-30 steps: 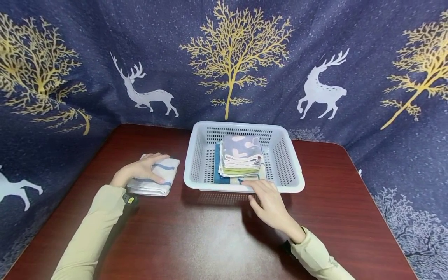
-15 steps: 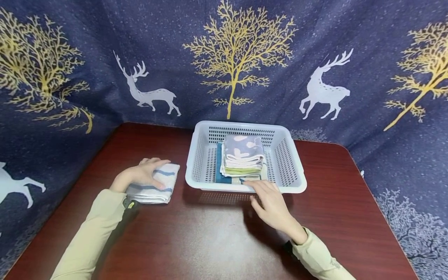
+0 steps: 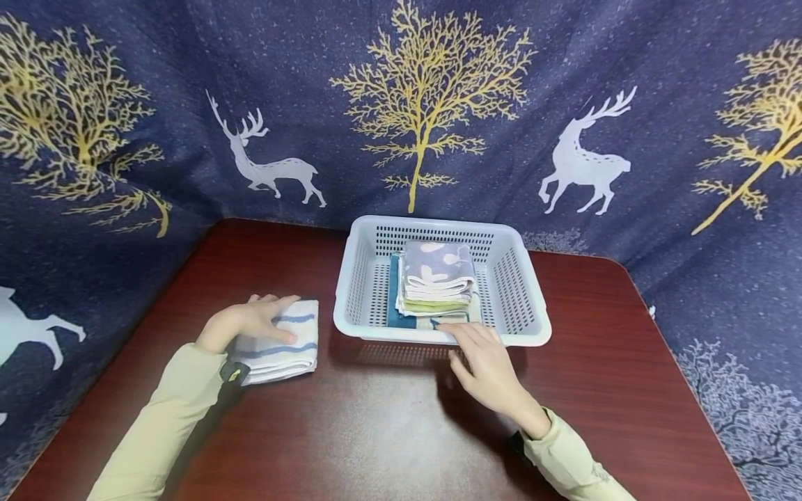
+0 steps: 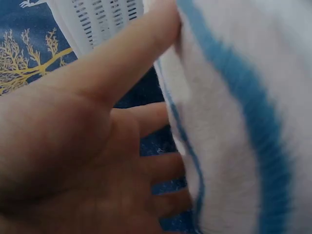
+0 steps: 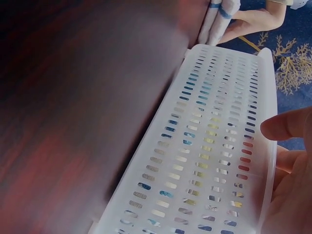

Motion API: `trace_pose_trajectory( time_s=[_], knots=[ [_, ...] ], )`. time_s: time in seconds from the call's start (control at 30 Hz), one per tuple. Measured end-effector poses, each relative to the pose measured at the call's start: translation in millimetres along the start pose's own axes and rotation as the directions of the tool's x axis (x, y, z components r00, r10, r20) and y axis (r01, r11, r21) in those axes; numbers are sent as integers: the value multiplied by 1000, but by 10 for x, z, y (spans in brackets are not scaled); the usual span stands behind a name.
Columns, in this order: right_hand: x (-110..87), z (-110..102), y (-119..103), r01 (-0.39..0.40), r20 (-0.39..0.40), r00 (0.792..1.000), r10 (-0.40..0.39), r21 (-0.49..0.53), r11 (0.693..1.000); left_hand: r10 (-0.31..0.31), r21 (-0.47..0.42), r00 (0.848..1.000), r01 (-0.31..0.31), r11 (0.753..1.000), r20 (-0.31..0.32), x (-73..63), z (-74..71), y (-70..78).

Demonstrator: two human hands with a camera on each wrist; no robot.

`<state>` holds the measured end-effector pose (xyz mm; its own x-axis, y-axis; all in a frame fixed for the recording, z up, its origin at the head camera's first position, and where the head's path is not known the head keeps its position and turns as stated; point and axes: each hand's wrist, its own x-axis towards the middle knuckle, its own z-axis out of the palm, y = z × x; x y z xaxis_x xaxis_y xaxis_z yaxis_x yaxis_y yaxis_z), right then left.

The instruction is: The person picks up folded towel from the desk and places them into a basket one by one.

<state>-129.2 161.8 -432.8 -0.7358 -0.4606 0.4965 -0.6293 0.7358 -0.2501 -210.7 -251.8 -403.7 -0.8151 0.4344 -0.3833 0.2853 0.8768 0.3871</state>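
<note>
My left hand lies over a folded white towel with blue stripes at the left of the table. In the left wrist view, the thumb is against the striped towel and the other fingers reach its far edge. At the front rim of a pale plastic basket, my right hand hooks its fingers over the rim, with the thumb outside. Inside the basket sits a stack of folded towels, a grey-purple patterned towel on top and a blue towel underneath.
The dark red wooden table extends around the basket. Behind it hangs a navy curtain printed with white deer and golden trees. The basket stands close to this curtain.
My left hand has brought the striped towel slightly nearer the front, and the towel has turned to lie straighter. The right hand stays at the basket rim. The camera view has shifted slightly.
</note>
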Motion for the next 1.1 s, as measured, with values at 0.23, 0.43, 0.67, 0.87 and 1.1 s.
trace_pose_trajectory(
  time_s=[0.23,0.43,0.67,0.87,1.1],
  knots=[
    [8,4,2,13,-19,1000,-13,-11,1000,-40,33,997,38,999,69,-53,-7,66],
    [11,-6,-9,10,-19,1000,-11,-14,1000,-36,25,993,33,999,111,-80,14,84],
    [6,-11,-11,14,-28,999,-15,-27,1000,-44,-7,993,45,999,110,-108,65,112],
    [1,-12,-22,2,-15,1000,-2,-19,1000,-71,21,986,68,997,151,-133,74,148],
    [0,0,-19,-1,-15,1000,0,-15,1000,-77,23,985,74,997,153,-164,123,215]
  ],
)
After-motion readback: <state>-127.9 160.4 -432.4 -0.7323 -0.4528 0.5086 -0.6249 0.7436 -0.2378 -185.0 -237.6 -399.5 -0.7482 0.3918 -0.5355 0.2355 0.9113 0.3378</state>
